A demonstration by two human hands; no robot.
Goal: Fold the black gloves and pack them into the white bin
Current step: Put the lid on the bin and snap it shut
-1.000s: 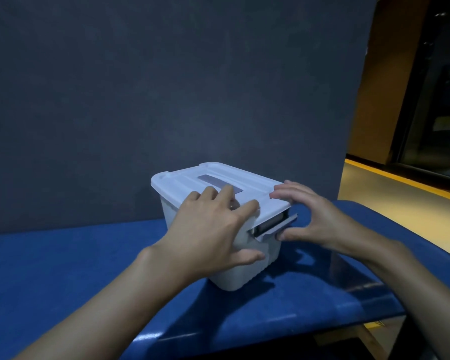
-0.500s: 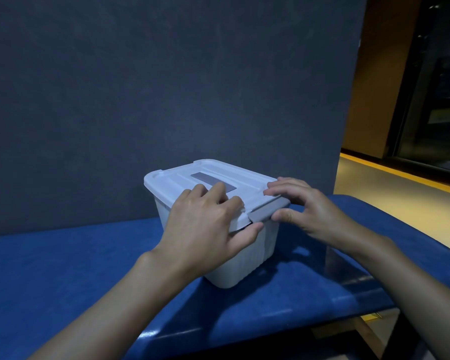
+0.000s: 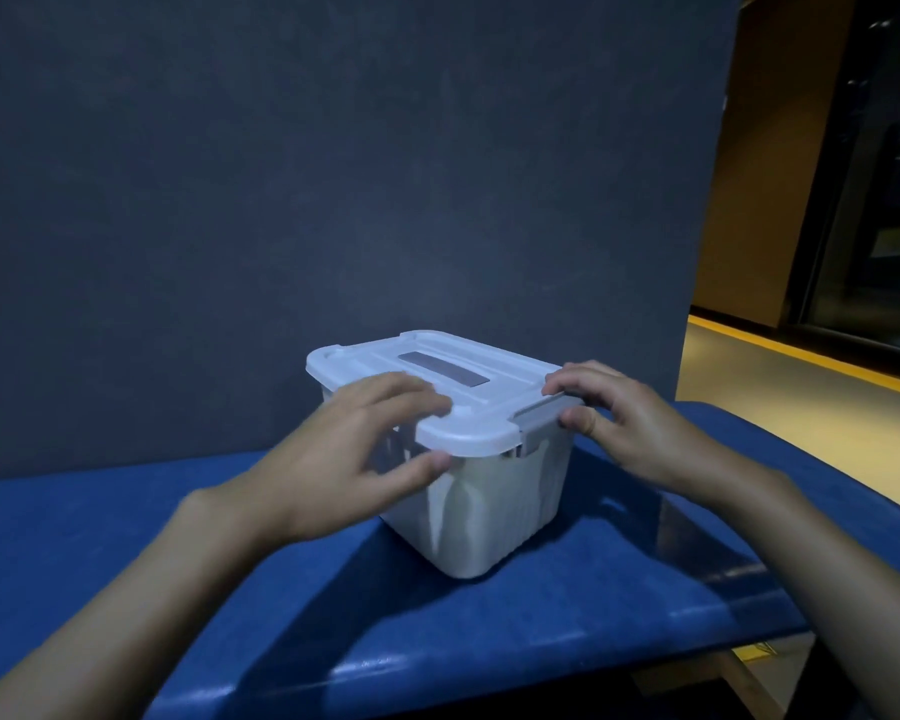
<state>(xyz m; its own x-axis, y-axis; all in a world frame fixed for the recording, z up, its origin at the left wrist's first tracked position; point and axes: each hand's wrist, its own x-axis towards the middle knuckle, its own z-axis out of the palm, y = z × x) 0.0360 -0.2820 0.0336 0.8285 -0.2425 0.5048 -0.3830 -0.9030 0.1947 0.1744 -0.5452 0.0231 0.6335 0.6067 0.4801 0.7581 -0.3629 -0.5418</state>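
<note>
On the blue counter (image 3: 489,641), the white bin (image 3: 489,511) is steadied: its lid (image 3: 510,392) is clasped by the left hand (image 3: 354,449), and its grey latch (image 3: 541,413) is pinched in the right hand's (image 3: 630,428) grip. No gloves are seen. Pressed unevenly, the latch might be left unseated or the bin skidded sideways.

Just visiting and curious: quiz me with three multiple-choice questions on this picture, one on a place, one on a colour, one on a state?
1. Where does the white bin stand? A. on the floor B. on the blue padded surface C. on a shelf
2. What colour is the latch that the right hand pinches? A. red B. green C. grey
3. The bin's lid is: A. on the bin B. lying beside it C. lifted in the air
Answers: B, blue padding shows round its base; C, the clip at the lid's edge is grey; A, the lid covers the rim.
</note>
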